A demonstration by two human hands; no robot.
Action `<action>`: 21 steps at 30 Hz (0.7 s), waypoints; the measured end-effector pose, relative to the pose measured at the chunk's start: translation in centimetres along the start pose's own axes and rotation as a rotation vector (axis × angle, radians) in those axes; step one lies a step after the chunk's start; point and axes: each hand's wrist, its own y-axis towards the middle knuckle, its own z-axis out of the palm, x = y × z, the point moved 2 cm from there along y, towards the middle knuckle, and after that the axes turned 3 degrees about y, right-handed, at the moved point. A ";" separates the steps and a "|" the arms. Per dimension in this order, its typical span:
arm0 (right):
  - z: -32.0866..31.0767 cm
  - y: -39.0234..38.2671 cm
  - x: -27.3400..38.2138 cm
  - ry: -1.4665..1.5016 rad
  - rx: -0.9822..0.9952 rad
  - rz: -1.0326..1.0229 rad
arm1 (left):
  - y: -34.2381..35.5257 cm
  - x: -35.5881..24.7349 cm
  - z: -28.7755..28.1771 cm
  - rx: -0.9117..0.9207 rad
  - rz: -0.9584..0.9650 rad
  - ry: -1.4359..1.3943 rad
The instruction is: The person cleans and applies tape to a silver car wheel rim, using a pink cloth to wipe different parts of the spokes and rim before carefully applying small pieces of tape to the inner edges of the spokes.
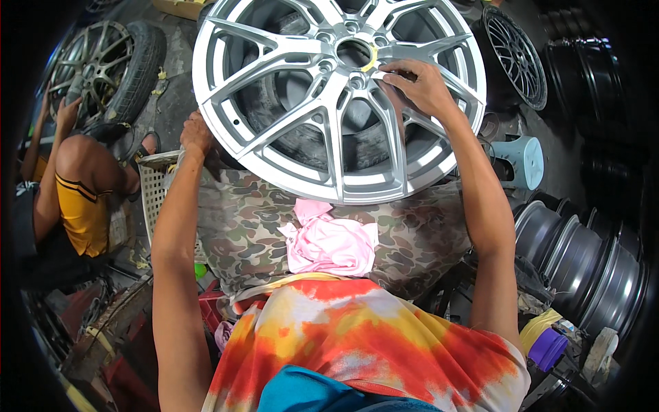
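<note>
A large silver alloy wheel (333, 103) lies face up before me, over a tire (268, 96) partly seen through its spokes. A yellow ring (373, 62) partly lines its centre bore. My left hand (195, 135) is closed on the wheel's left outer edge, its fingertips partly hidden. My right hand (422, 88) rests near the hub, right of the bore, thumb and fingers bent but apart on the spoke face. A crumpled pink cloth (329, 247) lies below the wheel on camouflage fabric (412, 240).
At left, another person (86, 192) handles a spoked wheel with tire (144, 69). A plastic basket (154, 196) is beside my left arm. Right are dark rims (583, 75), a light blue stool (522, 161), stacked rims (570, 264) and tape rolls (549, 347).
</note>
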 end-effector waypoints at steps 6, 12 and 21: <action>-0.3 -0.7 -0.4 -0.023 0.005 -0.019 | 0.2 -0.4 0.4 -0.009 0.025 -0.031; -0.2 -0.6 0.4 0.025 -0.009 0.045 | 0.7 0.5 1.2 -0.044 0.043 -0.002; -0.1 -0.8 -0.3 0.024 0.005 0.007 | 0.5 0.7 1.1 -0.025 0.029 0.022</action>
